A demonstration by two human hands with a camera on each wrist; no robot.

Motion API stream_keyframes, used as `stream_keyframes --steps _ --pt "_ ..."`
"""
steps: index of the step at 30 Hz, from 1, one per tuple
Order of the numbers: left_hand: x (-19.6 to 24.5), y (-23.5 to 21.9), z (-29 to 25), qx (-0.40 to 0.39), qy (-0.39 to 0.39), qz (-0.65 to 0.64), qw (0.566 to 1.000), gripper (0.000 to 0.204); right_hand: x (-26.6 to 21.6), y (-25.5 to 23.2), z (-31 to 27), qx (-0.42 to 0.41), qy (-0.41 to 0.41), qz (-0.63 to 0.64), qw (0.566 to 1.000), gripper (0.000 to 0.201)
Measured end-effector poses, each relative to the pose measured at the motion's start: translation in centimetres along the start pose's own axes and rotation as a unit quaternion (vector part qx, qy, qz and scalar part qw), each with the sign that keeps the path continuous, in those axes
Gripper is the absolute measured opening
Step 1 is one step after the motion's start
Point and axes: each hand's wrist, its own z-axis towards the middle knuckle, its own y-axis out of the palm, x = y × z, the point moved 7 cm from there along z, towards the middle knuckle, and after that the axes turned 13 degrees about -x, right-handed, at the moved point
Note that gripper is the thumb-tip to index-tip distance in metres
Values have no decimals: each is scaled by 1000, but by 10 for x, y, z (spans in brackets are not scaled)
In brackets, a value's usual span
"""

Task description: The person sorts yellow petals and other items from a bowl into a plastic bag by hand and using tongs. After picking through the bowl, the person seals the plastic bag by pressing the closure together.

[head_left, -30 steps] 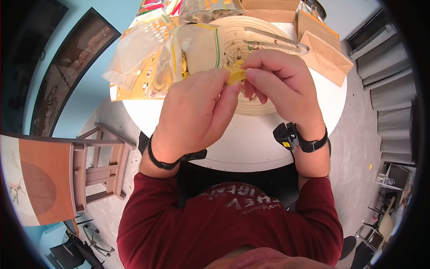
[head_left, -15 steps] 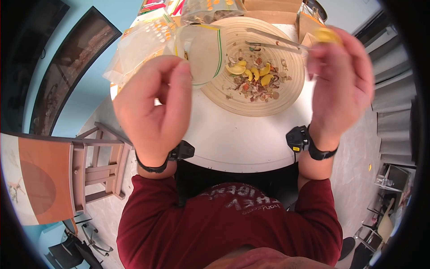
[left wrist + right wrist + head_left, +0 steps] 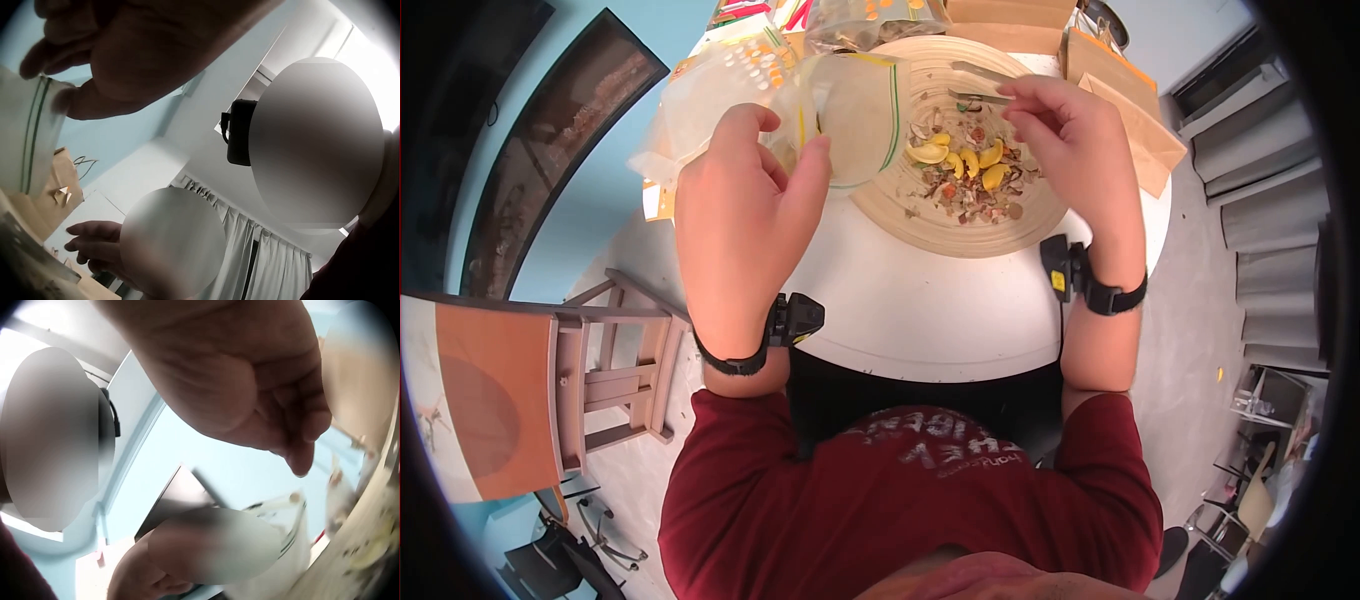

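Observation:
My right hand (image 3: pixel 1070 135) is over the round wooden plate (image 3: pixel 930 235), its fingers loosely bent. Its fingertips overlap the metal tongs (image 3: pixel 980 97) in the head view; the right wrist view shows nothing in the fingers. On the plate lie several curved yellow pieces (image 3: pixel 995 178) among small brown and reddish dry bits (image 3: pixel 980 212). My left hand (image 3: pixel 740 220) is held up left of the plate, thumb and fingers spread apart. Near its thumb stands a clear zip bag (image 3: pixel 855 120) with a green and yellow seal, overlapping the plate's left edge.
Another clear bag with orange dots (image 3: pixel 750 75) sits at the left. Behind the plate is a filled plastic bag (image 3: pixel 880 30). Brown paper bags (image 3: pixel 1135 130) stand at the right and back of the white table (image 3: pixel 930 330). A yellow piece (image 3: pixel 1220 375) lies on the floor.
Both hands held a yellow piece together, then parted. The right hand carried it rightward, then came back over the plate without it visible. The left hand moved left and its fingers spread.

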Motion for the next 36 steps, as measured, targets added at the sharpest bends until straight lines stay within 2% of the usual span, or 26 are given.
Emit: stream_keyframes --steps 2,4,7,11,13,16,20,22,25,31,34,36 --pt "-6 6 4 -22 12 -19 999 19 21 -5 3 -44 52 -45 997 22" --pt "-6 4 5 15 25 0 1000 15 38 2 3 -114 111 -75 984 24" --pt "-2 -4 3 83 30 16 996 10 35 14 6 -171 113 -108 973 27" --pt "-1 -13 -3 177 43 30 983 8 51 25 8 -180 79 -81 977 27" --pt "-3 -14 -5 190 35 38 980 10 55 28 11 -186 50 -86 977 27" --pt "-1 -17 -7 223 48 43 973 12 53 28 13 -206 70 -128 968 26" --pt "0 -22 -11 255 54 44 964 14 50 28 12 -198 65 -111 972 22" --pt "1 -23 -12 257 61 21 964 14 50 29 11 -182 44 -101 977 22" --pt "2 -21 -11 247 77 -14 966 17 54 34 11 -200 17 -100 975 21" --pt "5 -15 -8 178 70 -60 980 20 55 34 9 -232 51 -145 961 16" --pt "7 -11 -8 147 76 -73 983 21 59 33 10 -225 50 -153 961 12" --pt "8 -10 -9 133 81 -77 985 22 57 29 9 -192 49 -129 972 11"
